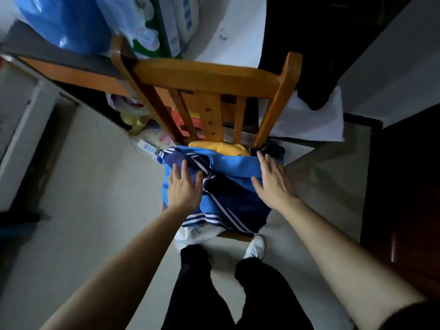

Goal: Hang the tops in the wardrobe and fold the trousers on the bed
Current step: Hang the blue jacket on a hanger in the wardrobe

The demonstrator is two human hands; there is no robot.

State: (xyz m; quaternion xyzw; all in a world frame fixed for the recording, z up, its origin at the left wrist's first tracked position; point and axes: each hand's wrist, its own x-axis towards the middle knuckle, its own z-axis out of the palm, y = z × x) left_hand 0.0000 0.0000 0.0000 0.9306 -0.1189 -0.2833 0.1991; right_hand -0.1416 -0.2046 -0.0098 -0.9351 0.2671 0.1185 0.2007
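A pile of clothes lies on the seat of a wooden chair (209,77) in front of me. On top is a blue and navy garment with white stripes (228,186). A yellow garment (221,148) shows at the back of the seat, and a white one (197,236) hangs off the front edge. My left hand (184,186) rests flat on the left side of the striped garment, fingers apart. My right hand (273,179) lies on its right side, fingers spread. Neither hand grips anything.
A wooden table (71,72) with a blue bag (64,22) and packages stands behind the chair at the left. Clutter and a power strip (146,146) lie on the floor under it. A dark door (404,186) is at the right. My legs and a white shoe (256,246) are below.
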